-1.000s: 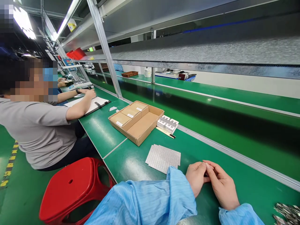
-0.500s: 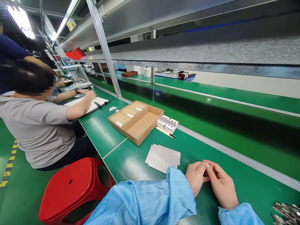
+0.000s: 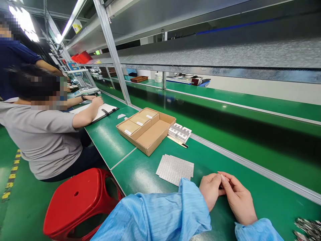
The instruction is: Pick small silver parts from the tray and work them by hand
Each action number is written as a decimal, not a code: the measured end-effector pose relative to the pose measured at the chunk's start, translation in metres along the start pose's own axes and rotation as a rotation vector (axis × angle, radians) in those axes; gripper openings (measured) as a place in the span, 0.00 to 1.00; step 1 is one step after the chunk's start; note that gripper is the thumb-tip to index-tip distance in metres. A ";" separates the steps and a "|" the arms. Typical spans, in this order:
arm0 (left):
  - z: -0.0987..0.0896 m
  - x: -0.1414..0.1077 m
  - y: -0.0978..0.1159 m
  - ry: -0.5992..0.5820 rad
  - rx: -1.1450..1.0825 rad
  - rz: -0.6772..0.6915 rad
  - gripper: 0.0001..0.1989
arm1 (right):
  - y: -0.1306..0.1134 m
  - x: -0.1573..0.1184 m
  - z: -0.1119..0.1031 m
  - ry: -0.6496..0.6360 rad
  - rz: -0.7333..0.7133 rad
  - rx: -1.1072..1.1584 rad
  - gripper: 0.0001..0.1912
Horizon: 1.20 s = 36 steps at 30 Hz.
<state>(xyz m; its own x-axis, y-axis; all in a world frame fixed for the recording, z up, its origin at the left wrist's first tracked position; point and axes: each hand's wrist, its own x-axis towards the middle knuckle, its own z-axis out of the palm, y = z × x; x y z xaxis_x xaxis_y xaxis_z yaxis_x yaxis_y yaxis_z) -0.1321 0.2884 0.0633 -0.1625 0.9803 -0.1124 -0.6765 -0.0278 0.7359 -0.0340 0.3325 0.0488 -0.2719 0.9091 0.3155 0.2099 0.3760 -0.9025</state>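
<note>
My left hand [image 3: 210, 190] and my right hand [image 3: 239, 198] meet above the green table at the lower right, fingertips pinched together. Whatever they hold between them is hidden behind the fingers. To the left of my left hand lies a flat layer of small light-grey strips [image 3: 175, 169], set in close rows on the table. A heap of shiny metal pieces [image 3: 308, 227] sits at the lower right corner, a little way from my right hand.
Beyond the strips stands a cardboard tray [image 3: 147, 147] holding labelled boxes, with a stack of printed white cards [image 3: 180, 132] beside it. A red stool [image 3: 72, 197] is at the table's left edge. A seated co-worker in a grey shirt [image 3: 50, 140] leans over a clipboard [image 3: 105, 112].
My hands stay pinched together in nearly the same place. The seated co-worker's head has turned slightly, and the standing person at the far left has shifted. The view has moved a touch.
</note>
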 end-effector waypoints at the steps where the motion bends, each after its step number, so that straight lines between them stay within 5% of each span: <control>1: 0.000 0.000 0.000 0.005 0.003 0.002 0.34 | 0.000 0.000 0.000 0.001 0.002 -0.007 0.26; 16: 0.001 0.004 -0.001 0.031 0.019 0.001 0.32 | 0.007 0.003 -0.002 0.029 0.128 -0.047 0.27; 36: 0.006 0.001 0.006 0.053 -0.053 -0.026 0.22 | 0.008 0.004 -0.003 0.023 0.090 -0.070 0.28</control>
<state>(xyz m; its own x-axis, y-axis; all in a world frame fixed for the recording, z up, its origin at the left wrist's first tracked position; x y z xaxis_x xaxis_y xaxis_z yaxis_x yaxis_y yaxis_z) -0.1319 0.2905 0.0721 -0.1807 0.9692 -0.1673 -0.7179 -0.0137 0.6960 -0.0307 0.3395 0.0436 -0.2276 0.9433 0.2417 0.2975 0.3037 -0.9051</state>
